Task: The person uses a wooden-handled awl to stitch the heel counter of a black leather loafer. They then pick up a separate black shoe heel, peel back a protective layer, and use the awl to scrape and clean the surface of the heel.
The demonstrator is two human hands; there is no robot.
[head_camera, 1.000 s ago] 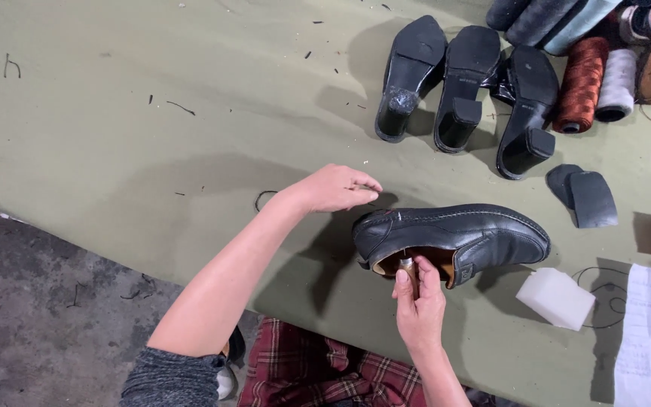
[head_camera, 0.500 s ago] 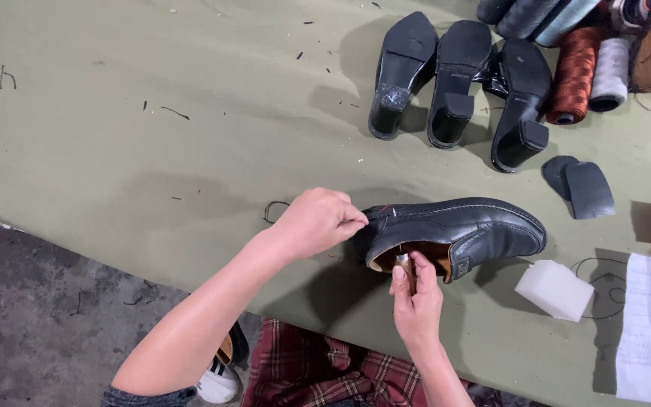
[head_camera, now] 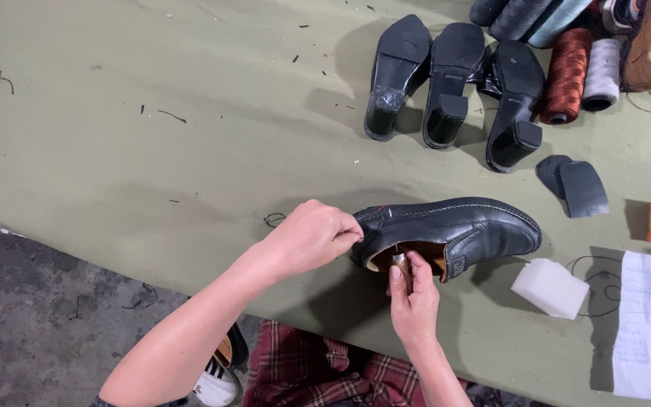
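Head view: hands (head_camera: 363,264) at shoe (head_camera: 453,230) near table edge (head_camera: 190,283)

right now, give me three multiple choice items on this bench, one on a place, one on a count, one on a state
1. Where does the white block lie?
A. by the shoe's toe
B. among the thread spools
C. on the paper

2. How many heeled soles lie sole-up at the top?
A. one
B. three
C. five

3. What is the right hand doing?
A. resting flat
B. holding a small tool at the black shoe
C. lifting a spool

A: the block sits just past the toe.
B: three lie side by side.
B: fingers grip a tool at the shoe's opening.
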